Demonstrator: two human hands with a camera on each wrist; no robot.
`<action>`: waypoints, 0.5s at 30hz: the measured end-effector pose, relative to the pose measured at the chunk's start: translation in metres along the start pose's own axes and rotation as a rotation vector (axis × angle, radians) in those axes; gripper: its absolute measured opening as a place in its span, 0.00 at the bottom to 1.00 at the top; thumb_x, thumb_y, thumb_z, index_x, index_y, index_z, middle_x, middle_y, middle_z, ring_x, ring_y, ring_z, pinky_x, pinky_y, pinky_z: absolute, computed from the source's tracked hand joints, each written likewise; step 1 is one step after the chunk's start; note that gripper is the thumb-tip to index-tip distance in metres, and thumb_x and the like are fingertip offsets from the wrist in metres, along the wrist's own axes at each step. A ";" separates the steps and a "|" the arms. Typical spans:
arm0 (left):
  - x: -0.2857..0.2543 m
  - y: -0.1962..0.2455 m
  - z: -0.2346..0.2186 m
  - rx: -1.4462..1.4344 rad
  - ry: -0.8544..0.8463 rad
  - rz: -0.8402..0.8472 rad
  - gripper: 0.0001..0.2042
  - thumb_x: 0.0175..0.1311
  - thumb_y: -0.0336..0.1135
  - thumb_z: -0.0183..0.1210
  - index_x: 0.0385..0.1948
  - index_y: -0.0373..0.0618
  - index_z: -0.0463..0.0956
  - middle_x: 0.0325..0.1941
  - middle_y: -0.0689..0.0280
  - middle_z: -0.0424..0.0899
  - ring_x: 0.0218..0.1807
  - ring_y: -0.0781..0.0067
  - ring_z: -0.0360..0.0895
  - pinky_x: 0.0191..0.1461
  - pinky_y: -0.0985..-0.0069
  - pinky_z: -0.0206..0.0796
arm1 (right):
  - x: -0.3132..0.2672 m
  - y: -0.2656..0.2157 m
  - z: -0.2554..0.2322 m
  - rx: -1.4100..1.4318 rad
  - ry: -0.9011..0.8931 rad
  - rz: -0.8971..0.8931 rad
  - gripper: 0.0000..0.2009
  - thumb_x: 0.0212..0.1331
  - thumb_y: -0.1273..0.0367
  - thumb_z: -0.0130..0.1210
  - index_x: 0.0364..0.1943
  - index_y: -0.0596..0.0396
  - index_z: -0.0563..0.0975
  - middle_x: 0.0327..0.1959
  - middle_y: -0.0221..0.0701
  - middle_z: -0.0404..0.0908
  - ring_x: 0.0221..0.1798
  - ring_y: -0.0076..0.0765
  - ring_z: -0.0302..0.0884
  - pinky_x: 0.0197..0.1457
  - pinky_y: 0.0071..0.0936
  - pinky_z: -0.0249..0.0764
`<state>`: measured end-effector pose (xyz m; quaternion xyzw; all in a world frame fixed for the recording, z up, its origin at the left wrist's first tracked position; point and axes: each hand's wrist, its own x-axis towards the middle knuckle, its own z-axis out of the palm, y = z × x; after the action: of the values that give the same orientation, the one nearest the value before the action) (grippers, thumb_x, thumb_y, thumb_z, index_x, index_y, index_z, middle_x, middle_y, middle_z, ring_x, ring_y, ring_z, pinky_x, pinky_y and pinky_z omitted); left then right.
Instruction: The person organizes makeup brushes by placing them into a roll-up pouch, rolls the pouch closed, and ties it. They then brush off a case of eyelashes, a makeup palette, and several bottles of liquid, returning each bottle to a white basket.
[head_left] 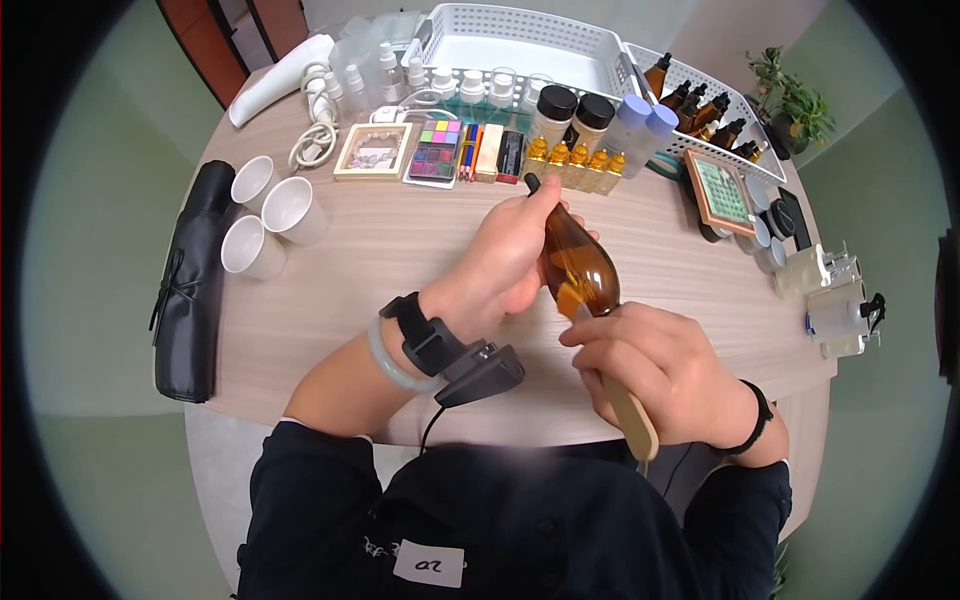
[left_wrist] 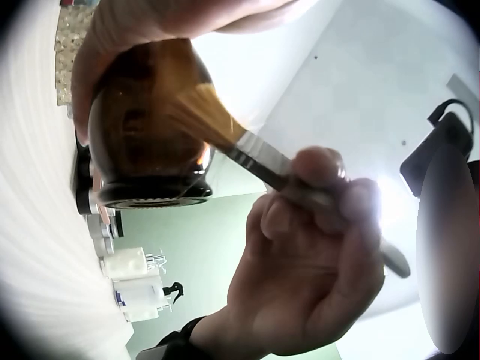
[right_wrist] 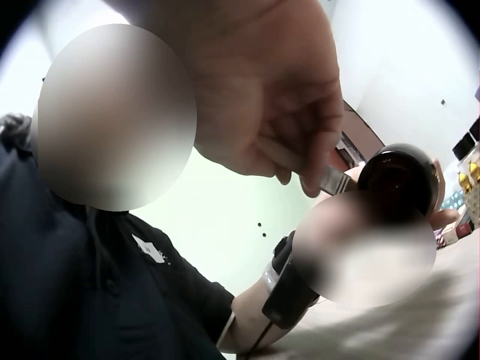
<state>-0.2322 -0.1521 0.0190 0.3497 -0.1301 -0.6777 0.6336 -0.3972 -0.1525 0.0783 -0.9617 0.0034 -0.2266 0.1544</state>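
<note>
Dark shirt [head_left: 600,520] is filling the near side, behind both sets of fingers. Tabletop [head_left: 400,230] is lying below the fingers and spreading out past them.

Left hand [head_left: 500,255] is gripping an amber bottle [head_left: 590,270], thumb lying along the narrow part, fingertips showing round the far side. Right hand [head_left: 660,365] is pinching a brush [head_left: 630,415], thumb closing against bent fingers.

Bottle is sitting in the left fingers, wide body just ahead of the right fingertips. Long axis is slanting: black tip [head_left: 532,184] is pointing away and leftward past the left thumb, base [left_wrist: 157,187] is facing back toward the right fingers. Going by the shine, I'm assuming glass: stiff, slick, breakable, likely weighing more at the wide end. Wrapping the body is looking safer than holding by the tip.

Brush is slanting too: handle running back and rightward under the right fingers, bristles [head_left: 570,302] pointing ahead of them, apparently touching the bottle's side. I'm expecting it light, handle stiff, bristles soft. Pinching near the ferrule [left_wrist: 260,159] should be giving best control.
</note>
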 end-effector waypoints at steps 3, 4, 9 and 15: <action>0.001 -0.003 0.002 -0.031 0.017 -0.026 0.15 0.63 0.46 0.46 0.29 0.42 0.64 0.28 0.62 0.72 0.37 0.65 0.74 0.42 0.69 0.69 | 0.001 -0.009 -0.005 -0.094 0.003 -0.088 0.12 0.32 0.73 0.56 0.26 0.60 0.69 0.32 0.34 0.73 0.27 0.34 0.70 0.26 0.25 0.70; 0.001 -0.004 0.002 -0.040 0.028 -0.029 0.15 0.63 0.46 0.46 0.29 0.42 0.65 0.28 0.62 0.73 0.36 0.65 0.74 0.41 0.68 0.69 | 0.002 -0.013 -0.005 -0.120 -0.010 -0.134 0.13 0.30 0.73 0.56 0.25 0.60 0.69 0.33 0.34 0.73 0.27 0.34 0.70 0.25 0.24 0.69; -0.004 0.005 0.005 -0.051 0.036 -0.019 0.15 0.64 0.46 0.44 0.28 0.43 0.64 0.27 0.62 0.73 0.34 0.66 0.74 0.40 0.66 0.69 | 0.001 -0.002 -0.023 -0.015 0.190 0.014 0.11 0.29 0.80 0.49 0.24 0.58 0.70 0.23 0.32 0.74 0.20 0.34 0.68 0.23 0.25 0.68; -0.001 0.008 0.002 -0.136 -0.008 -0.006 0.16 0.65 0.48 0.39 0.29 0.45 0.63 0.28 0.60 0.73 0.33 0.64 0.73 0.44 0.56 0.70 | -0.012 -0.006 -0.024 0.182 0.312 0.160 0.07 0.39 0.80 0.51 0.24 0.55 0.71 0.32 0.35 0.78 0.23 0.33 0.72 0.28 0.26 0.70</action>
<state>-0.2273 -0.1536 0.0262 0.3035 -0.0852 -0.6882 0.6534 -0.4190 -0.1535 0.0955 -0.8936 0.0830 -0.3594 0.2559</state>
